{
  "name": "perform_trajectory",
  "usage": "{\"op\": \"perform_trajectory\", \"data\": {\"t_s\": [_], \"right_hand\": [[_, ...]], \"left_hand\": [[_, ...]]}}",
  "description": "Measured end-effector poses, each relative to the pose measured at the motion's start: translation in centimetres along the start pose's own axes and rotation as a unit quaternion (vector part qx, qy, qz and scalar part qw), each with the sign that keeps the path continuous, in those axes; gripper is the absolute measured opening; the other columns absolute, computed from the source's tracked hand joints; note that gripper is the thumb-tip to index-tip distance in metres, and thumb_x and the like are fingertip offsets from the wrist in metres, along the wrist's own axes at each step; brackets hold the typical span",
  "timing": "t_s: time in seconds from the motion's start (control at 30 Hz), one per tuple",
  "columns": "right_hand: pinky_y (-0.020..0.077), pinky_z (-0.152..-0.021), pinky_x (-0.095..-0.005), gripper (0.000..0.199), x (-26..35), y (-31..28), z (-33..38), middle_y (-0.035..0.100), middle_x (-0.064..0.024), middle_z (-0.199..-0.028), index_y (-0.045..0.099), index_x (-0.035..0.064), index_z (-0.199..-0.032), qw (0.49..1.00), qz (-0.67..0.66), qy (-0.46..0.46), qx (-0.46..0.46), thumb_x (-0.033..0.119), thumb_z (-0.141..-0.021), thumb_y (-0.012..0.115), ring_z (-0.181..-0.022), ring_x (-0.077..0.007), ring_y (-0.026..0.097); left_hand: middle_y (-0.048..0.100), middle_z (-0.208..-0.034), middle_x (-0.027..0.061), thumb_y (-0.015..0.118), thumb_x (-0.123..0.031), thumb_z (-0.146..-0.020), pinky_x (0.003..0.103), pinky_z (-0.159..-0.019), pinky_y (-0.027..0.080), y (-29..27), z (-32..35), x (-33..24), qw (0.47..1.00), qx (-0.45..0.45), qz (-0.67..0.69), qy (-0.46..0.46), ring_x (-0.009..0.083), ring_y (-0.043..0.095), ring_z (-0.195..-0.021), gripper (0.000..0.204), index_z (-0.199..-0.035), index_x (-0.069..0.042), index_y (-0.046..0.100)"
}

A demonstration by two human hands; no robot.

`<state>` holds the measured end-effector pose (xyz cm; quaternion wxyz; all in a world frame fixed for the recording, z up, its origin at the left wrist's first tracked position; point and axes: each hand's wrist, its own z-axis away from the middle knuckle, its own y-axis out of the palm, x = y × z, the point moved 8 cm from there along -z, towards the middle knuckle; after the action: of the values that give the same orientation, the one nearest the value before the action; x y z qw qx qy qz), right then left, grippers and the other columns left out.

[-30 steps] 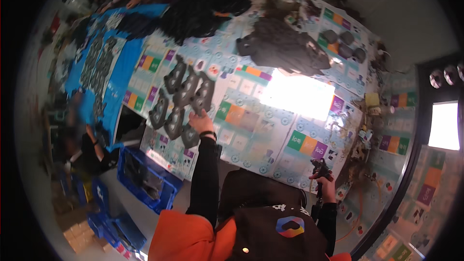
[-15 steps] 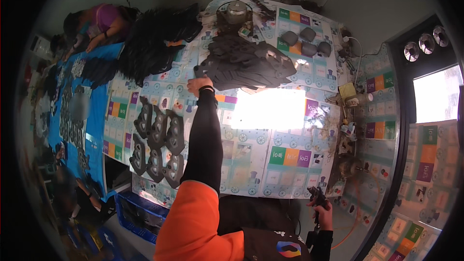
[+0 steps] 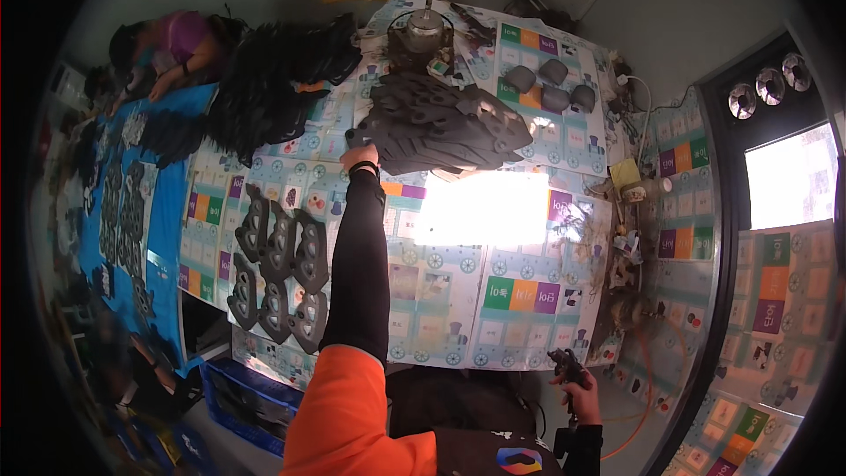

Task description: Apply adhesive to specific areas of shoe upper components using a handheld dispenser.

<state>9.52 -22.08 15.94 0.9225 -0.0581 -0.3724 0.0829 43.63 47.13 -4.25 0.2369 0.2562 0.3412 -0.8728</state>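
Observation:
A heap of dark grey cut-out pieces (image 3: 449,123) lies on the far middle of the table. My left hand (image 3: 359,157), arm stretched forward, is at the heap's left end. Its fingers are closed on the tip of a dark grey piece (image 3: 356,137). Low at the right, beyond the table's near edge, my right hand (image 3: 583,398) grips a black pistol-shaped spray gun (image 3: 571,370). Left of my left forearm, several similar flat grey pieces with holes (image 3: 278,251) lie in two rows on the table.
Rounded grey blocks (image 3: 553,72) and a metal pot (image 3: 426,31) stand at the back. A black heap (image 3: 264,88) lies far left, near a person (image 3: 181,48) at a blue-covered table (image 3: 167,278). An orange hose (image 3: 649,388) hangs right. A blue crate (image 3: 251,401) stands below left.
The whole view has shifted slightly. My left hand stays at the heap's left end, and my right hand keeps hold of the spray gun.

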Motion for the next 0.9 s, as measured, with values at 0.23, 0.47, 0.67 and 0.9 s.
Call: {"op": "perform_trajectory", "data": {"t_s": [0.23,0.47,0.67,0.9], "right_hand": [[0.0485,-0.048,-0.0251,0.042,1.1,0.1,-0.1,0.074,-0.0134,-0.094,0.060,-0.0025,-0.119,1.000,-0.001,-0.003,-0.017,0.001,-0.077,0.055,-0.061,-0.0134,0.061],[0.0499,-0.050,-0.0254,0.041,1.0,0.9,-0.4,0.074,-0.0136,-0.094,0.062,-0.0028,-0.116,1.000,-0.005,0.005,-0.026,0.001,-0.076,0.054,-0.066,-0.0143,0.063],[0.0494,-0.050,-0.0259,0.041,0.8,1.9,-0.8,0.074,-0.0134,-0.094,0.063,-0.0021,-0.116,1.000,-0.005,-0.002,0.010,0.001,-0.076,0.055,-0.064,-0.0138,0.062],[0.0459,-0.049,-0.0249,0.042,1.0,1.4,-0.7,0.074,-0.0095,-0.095,0.063,0.0020,-0.120,0.999,0.020,-0.008,0.030,0.001,-0.078,0.056,-0.062,-0.0114,0.059]], "left_hand": [[0.070,-0.101,0.0179,0.062,-0.027,-0.095,0.035,-0.069,0.060,3.4,-1.8,3.3,0.988,0.053,0.144,-0.003,0.0241,0.071,-0.084,0.042,-0.111,0.012,0.057],[0.062,-0.125,0.0162,0.067,-0.021,-0.093,0.042,-0.094,0.056,6.1,-0.6,5.2,0.891,0.017,0.432,-0.141,0.0348,0.067,-0.101,0.046,-0.134,-0.002,0.055],[0.066,-0.092,0.0149,0.067,-0.017,-0.095,0.035,-0.071,0.061,2.0,-3.5,5.9,0.875,-0.038,0.473,-0.099,0.0277,0.067,-0.082,0.026,-0.110,0.002,0.062],[0.070,-0.082,0.0178,0.058,-0.002,-0.090,0.030,-0.045,0.053,-1.1,4.2,2.2,0.932,0.053,0.353,0.064,0.0254,0.071,-0.062,0.011,-0.097,0.005,0.056]]}}
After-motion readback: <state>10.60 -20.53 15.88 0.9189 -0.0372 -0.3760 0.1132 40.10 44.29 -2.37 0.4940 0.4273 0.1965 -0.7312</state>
